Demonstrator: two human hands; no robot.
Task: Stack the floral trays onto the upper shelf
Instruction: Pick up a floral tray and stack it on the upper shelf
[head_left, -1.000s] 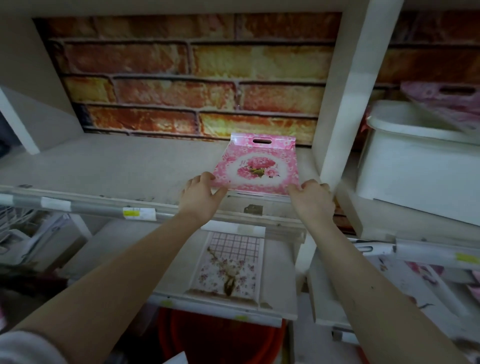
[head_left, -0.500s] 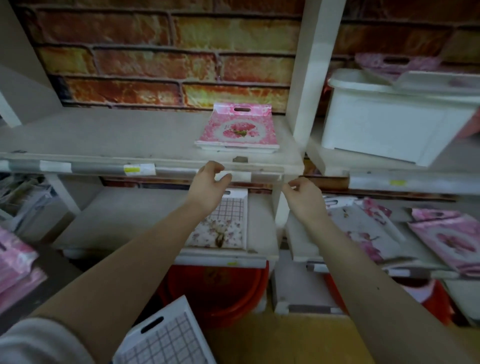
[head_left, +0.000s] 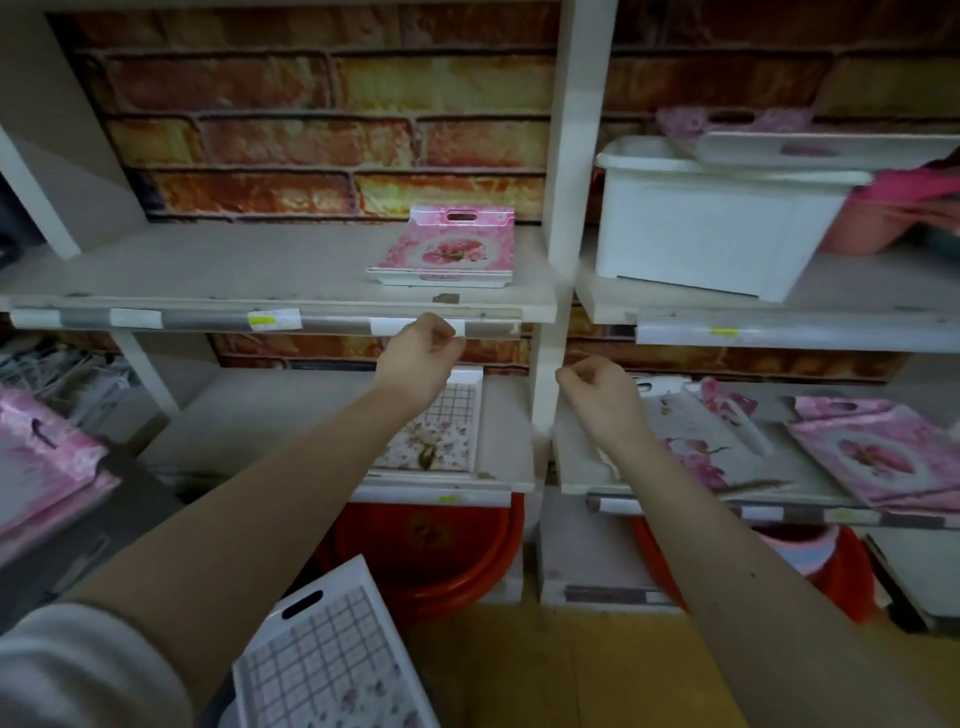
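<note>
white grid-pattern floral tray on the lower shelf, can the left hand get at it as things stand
Probably yes. The left hand, loosely curled and holding nothing, hangs just in front of the white grid-pattern floral tray, which lies flat with nothing on top or in front.

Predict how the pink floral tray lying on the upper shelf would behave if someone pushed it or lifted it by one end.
The pink floral tray looks like moulded plastic with a raised rim, so it would probably stay stiff, not flop. It lies flat on the upper shelf, so a push would likely slide it rather than tip it. The handle slot suggests an easy, fairly light lift.
</note>
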